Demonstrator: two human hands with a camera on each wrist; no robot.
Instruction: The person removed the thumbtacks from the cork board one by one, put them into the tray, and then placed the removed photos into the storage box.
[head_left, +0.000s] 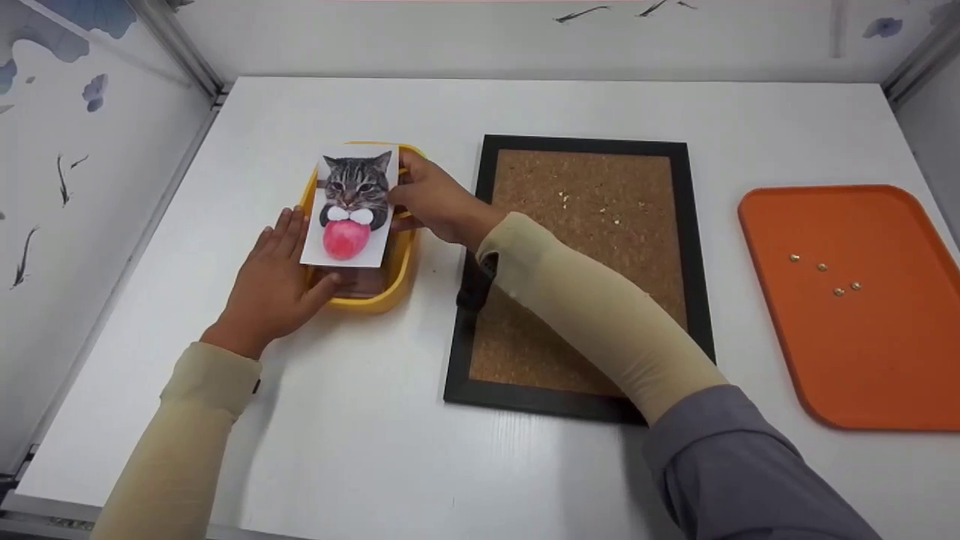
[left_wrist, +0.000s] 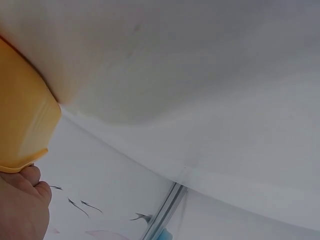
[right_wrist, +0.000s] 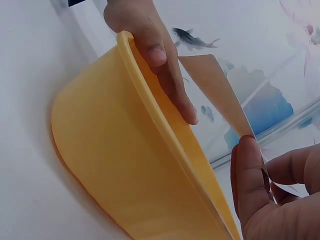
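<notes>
My right hand [head_left: 439, 196] pinches a photo card [head_left: 349, 236] by its right edge. The card shows a tabby cat with a pink ball and lies face up over the yellow basket [head_left: 405, 281]. In the right wrist view the card's plain back [right_wrist: 215, 85] stands above the basket's rim [right_wrist: 160, 122], with thumb and fingers on its edge. My left hand [head_left: 266, 277] rests against the basket's left side, fingers straight and thumb at the front rim. Below the card, a darker flat piece [head_left: 358, 281] shows inside the basket; the rest of the interior is hidden.
A cork board [head_left: 525, 352] in a black frame lies mid-table under my right forearm, with small pale specks on its upper part. On the right, an orange tray [head_left: 862, 360] carries several small gold-coloured pieces [head_left: 838, 292]. Printed white panels [head_left: 450, 37] surround the white table [head_left: 337, 450].
</notes>
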